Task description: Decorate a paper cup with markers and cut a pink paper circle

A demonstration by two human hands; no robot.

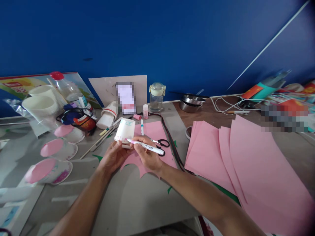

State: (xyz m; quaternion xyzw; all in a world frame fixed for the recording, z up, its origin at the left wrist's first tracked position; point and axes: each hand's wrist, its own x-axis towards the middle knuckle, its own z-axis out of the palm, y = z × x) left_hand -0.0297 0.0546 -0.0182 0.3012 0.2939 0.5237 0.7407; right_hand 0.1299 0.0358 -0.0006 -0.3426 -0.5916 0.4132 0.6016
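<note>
My left hand (115,156) grips a white paper cup (125,127) near its rim, the cup turned bottom up and tilted. Green lines mark the cup's upper side, and pink marks run along its lower part. In my right hand (148,155) is a white acrylic marker (147,147), its pink tip touching or very near the cup's lower side. Under both hands lies pink paper (155,127) with scalloped cut edges. Scissors (162,143) with black handles rest on that paper, partly hidden by my right hand. A green-marked pen (142,127) lies behind the cup.
Pink-topped paper cups (57,171) line the left side. Stacked cups (40,106) and a red-capped bottle (66,88) stand behind them. A phone (126,98) leans at the back beside a water jar (157,97). Pink sheets (256,164) spread on the right; a metal bowl (191,104) sits behind.
</note>
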